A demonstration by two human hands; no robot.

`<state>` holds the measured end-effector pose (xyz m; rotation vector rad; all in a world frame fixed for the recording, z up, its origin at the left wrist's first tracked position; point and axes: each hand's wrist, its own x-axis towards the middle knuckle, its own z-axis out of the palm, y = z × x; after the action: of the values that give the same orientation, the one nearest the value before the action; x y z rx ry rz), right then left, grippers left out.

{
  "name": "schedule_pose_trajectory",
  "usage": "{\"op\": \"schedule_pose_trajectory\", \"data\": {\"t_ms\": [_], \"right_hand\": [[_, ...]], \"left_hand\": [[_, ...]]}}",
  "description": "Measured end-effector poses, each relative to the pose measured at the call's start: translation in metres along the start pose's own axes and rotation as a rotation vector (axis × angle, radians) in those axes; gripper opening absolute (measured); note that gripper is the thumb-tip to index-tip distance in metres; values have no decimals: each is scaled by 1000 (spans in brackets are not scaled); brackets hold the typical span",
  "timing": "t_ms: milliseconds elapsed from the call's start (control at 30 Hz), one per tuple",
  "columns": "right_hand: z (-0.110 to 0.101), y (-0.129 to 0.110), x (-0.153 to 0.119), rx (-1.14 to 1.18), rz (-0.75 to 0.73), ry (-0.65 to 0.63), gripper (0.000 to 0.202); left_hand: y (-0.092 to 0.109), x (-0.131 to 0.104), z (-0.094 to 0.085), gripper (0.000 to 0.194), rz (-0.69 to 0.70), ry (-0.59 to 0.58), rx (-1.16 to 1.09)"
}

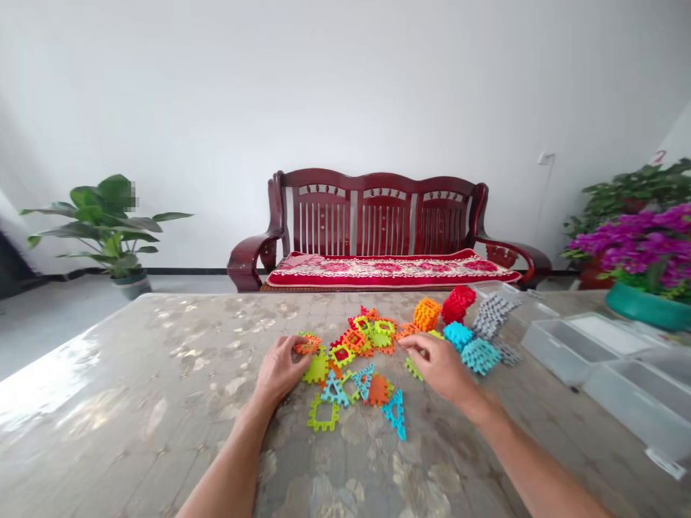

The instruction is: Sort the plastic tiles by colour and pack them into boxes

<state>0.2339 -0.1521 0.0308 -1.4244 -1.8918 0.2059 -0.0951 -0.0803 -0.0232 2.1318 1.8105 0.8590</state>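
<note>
My left hand point(281, 367) is closed on an orange interlocking tile point(307, 344) with a toothed edge, at the left side of a loose pile. Just below its thumb lies a lime green square tile point(316, 368). My right hand point(440, 361) is at the pile's right side, thumb and forefinger a little apart and nothing visible between them. Its fingertips are nearest an orange tile point(407, 330), and a green tile point(414, 369) lies beneath the hand. Nearer me are a green square frame point(323, 426), a blue triangular tile point(396, 414) and an orange square point(379, 389).
Sorted stacks of orange point(427, 314), red point(458, 304), grey point(493, 315) and blue tiles point(480, 356) stand to the right. Beyond them is a clear divided plastic box point(561, 352). Purple flowers point(637, 241) fill a teal pot. A wooden bench point(381, 216) stands behind the table point(162, 403).
</note>
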Motion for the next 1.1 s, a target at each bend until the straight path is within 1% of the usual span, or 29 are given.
{"op": "schedule_pose_trajectory", "data": {"t_ms": [67,167,267,333,400,467,567,667,767,867,933,1000,1033,1100], "right_hand": [[31,-20,15,4,-11,-119,32],[72,-44,39,-67,-43,-218,34],[100,-62,61,-181,-106,-313,40],[111,-72,74,-250,-110,-395,45],[117,-79,82,-307,-100,-492,50],[121,-83,87,-345,-105,-557,52],[126,-86,90,-376,-132,-555,47],[131,-88,90,-398,-140,-542,44],[135,-90,91,-414,-136,-545,48],[136,-90,91,-383,-167,-511,51],[136,-88,91,-302,-167,-486,53],[136,-84,92,-184,-129,-447,55],[134,-81,92,-122,-101,-412,53],[128,-74,93,-5,-34,-302,47]], "left_hand": [[2,-1,-1,27,-40,43,-46],[4,-2,-5,27,-135,100,-72],[6,-3,-8,31,-218,128,-28],[6,-4,-8,36,-203,126,10],[7,-5,-6,42,-153,94,60],[8,-7,-3,47,-99,39,126],[9,-9,2,51,-53,-18,209],[8,-8,6,52,-50,-19,248],[6,-8,8,51,-50,-12,258],[5,-8,8,50,-51,-13,253],[6,-8,7,50,-52,-17,245],[7,-8,6,49,-52,-21,243],[7,-8,6,48,-52,-24,246],[7,-8,5,47,-48,-29,254]]}}
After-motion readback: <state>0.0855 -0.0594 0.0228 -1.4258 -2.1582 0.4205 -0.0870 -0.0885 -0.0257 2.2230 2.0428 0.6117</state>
